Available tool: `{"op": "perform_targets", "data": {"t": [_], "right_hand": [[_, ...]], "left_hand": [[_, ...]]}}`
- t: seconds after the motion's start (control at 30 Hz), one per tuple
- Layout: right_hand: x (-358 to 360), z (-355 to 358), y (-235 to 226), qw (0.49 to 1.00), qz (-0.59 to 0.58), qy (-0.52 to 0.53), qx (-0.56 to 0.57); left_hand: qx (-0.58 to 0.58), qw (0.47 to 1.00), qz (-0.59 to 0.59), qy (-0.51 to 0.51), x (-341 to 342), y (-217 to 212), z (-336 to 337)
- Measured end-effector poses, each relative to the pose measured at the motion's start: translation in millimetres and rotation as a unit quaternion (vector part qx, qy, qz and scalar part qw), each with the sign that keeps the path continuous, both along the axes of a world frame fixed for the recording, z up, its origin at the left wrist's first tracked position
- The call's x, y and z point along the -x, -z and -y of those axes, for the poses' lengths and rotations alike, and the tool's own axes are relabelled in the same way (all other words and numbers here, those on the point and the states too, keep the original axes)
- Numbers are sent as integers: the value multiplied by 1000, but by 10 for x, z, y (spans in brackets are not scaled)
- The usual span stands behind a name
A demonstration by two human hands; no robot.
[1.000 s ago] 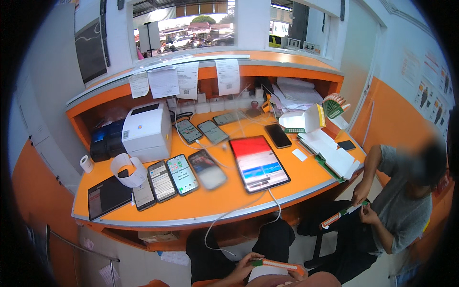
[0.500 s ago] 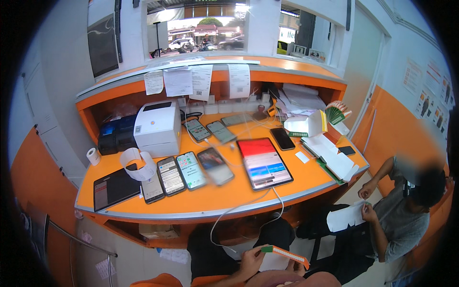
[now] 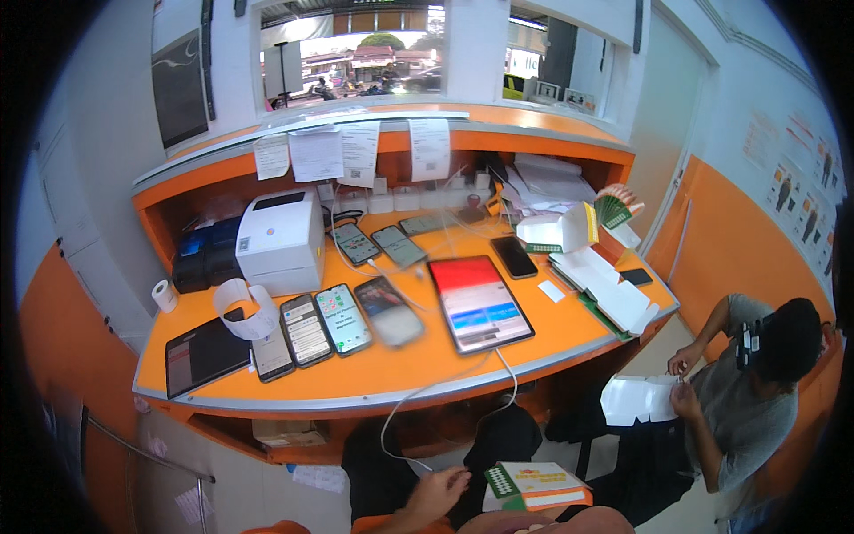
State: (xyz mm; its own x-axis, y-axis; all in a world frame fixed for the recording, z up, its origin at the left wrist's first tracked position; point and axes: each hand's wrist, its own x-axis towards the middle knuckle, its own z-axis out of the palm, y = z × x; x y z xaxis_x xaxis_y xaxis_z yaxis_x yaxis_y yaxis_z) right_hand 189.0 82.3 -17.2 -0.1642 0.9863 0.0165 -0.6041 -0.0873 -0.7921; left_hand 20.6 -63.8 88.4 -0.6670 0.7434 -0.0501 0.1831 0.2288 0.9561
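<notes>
Left hand (image 3: 439, 492) is curled, hold indeterminable; box (image 3: 535, 479) lies just right, lower edge obscured; right hand hidden, grip indeterminable.

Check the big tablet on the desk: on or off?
On: the tablet is lit, showing bright red, white and blue areas.

Daylight is admitted by windows (image 3: 354, 58) at eleven and one o'clock; the three-o'clock wall (image 3: 737, 233) is painted white over orange (pale floor (image 3: 245, 494) is seen at seven).
</notes>
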Motion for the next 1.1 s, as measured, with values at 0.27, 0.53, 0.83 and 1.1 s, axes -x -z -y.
{"op": "perform_targets", "data": {"t": [0.27, 0.53, 0.83, 1.1], "right_hand": [[231, 153, -887, 963, 255, -42, -70], [302, 138, -1188, 798, 444, 67, -402], [358, 41, -1243, 829, 410, 0, -380], [373, 118, -1277, 860, 418, -5, -294]], "left_hand": [[-17, 951, 142, 274, -163, -466, -55], [-38, 983, 116, 139, -254, 158, -366], [-82, 994, 77, 13, -128, 384, -749], [-5, 996, -65, 60, -155, 290, -649]]}}
